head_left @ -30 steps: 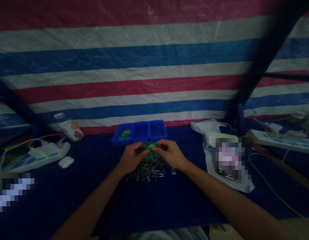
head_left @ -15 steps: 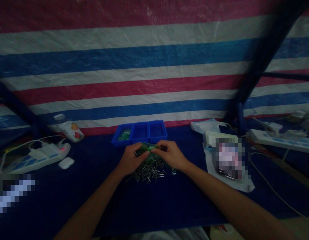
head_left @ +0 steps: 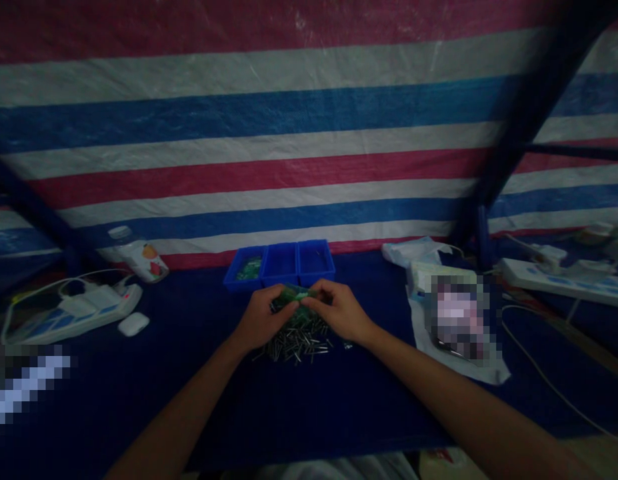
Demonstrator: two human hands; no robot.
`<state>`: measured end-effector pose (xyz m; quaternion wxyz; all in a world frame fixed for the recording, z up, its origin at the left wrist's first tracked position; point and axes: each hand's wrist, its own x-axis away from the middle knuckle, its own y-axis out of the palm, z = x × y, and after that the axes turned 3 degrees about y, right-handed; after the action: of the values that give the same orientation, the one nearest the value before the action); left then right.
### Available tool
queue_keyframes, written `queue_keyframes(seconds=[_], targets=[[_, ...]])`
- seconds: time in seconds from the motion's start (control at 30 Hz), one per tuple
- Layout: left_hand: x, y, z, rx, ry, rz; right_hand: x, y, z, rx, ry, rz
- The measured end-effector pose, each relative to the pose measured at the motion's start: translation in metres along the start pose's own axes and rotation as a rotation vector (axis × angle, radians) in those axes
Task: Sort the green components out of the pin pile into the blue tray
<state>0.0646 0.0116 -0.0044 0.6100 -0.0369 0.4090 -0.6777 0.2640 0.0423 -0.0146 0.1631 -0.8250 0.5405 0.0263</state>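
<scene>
As far as I can tell from this dim head view, the left hand [head_left: 261,313] and the right hand [head_left: 346,313] both pinch the same crumpled green plastic [head_left: 297,293] between thumbs and fingers, the thumb tips nearly meeting over it. I can't make out its edges, or whether anything is inside it. It sits just beyond and partly above a loose heap of metal pins [head_left: 296,347] on the blue tabletop [head_left: 299,407].

My first worry is a slip: the film looks thin and slick, so an uneven pull could tear it or jerk it free of one thumb. If it does hold pins, they could spill. The heels of both hands are close to the heap, so a sudden sideways move could sweep pins across the cloth. Just beyond the fingers stands a three-part blue tray [head_left: 279,280], its left compartment holding green pieces [head_left: 249,268]; knuckles pushed forward could knock it. Farther out, the power strip [head_left: 89,320] and the white case [head_left: 133,324] lie well apart on the left, and I see little risk there.

Compared with a second ago, I find little changed: both hands keep their pinch, the right has shifted very slightly, and the tray and heap lie where they lay.
</scene>
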Motion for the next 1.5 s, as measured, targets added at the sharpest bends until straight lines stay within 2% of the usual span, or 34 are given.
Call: queue_keyframes(seconds=[0.67, 1.13, 1.5], targets=[[-0.0012, 0.0007, 0.0021, -0.065, 0.044, 0.042, 0.0011, 0.0018, -0.0031, -0.016, 0.023, -0.023], [-0.0006, 0.0017, 0.0012, -0.124, 0.155, 0.066, 0.0032, 0.0003, -0.0059, 0.021, -0.024, 0.000], [-0.0005, 0.0022, 0.0021, -0.018, 0.150, 0.041, 0.0046, 0.0005, -0.0090, 0.027, -0.036, -0.007]])
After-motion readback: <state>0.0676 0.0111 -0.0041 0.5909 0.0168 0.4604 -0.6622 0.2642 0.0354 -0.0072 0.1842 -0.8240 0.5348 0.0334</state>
